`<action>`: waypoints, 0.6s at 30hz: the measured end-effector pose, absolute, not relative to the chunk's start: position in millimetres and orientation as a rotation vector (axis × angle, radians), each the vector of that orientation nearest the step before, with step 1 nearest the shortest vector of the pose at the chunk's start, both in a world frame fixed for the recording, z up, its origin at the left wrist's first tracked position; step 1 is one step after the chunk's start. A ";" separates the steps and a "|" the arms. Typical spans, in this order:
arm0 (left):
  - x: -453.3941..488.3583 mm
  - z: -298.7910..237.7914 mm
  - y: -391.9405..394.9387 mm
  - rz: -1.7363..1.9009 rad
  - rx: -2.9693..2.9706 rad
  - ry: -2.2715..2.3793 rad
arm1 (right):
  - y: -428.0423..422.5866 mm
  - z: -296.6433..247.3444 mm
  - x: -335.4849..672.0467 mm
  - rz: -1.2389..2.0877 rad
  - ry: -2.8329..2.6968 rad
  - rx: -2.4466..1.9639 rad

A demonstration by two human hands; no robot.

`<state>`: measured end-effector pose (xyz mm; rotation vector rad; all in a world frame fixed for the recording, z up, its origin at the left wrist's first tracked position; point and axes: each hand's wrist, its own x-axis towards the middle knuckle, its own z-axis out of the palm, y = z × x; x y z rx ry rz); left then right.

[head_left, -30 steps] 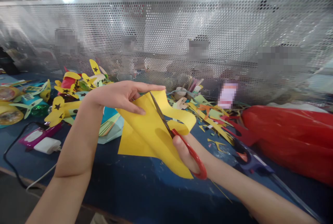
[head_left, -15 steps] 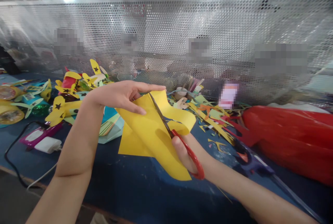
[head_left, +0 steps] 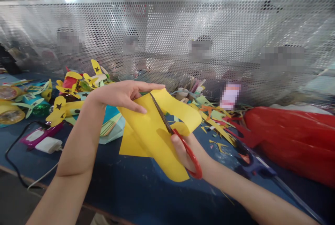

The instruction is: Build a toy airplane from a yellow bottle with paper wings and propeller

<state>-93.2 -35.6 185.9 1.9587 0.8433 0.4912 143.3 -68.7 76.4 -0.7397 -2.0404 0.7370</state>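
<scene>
Your left hand (head_left: pixel 123 94) is pinching the far edge of the yellow paper sheet (head_left: pixel 151 130) above the counter (head_left: pixel 136 193), gripping near the cut since it's thin and floppy, while your right hand (head_left: pixel 187 151), fingers clenched through the red-handled scissors (head_left: pixel 174 134), is slicing it.

We count two hands, left (head_left: pixel 120 96) and right (head_left: pixel 187 153), one pair of scissors (head_left: pixel 172 134), one yellow sheet (head_left: pixel 154 130), one red bag (head_left: pixel 293 141) at three o'clock, and one white charger (head_left: pixel 48 144) at nine o'clock.
</scene>
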 end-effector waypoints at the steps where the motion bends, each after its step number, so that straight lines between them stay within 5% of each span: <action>1: -93.3 185.5 -35.0 0.509 1.966 0.851 | -68.6 75.9 143.8 0.736 -2.045 -0.736; 10: -94.3 183.8 -31.5 0.580 2.053 0.861 | -70.4 76.2 143.0 0.914 -1.970 -0.761; 18: -97.1 184.2 -27.1 0.648 2.147 1.039 | -68.3 80.8 148.2 0.725 -2.136 -0.807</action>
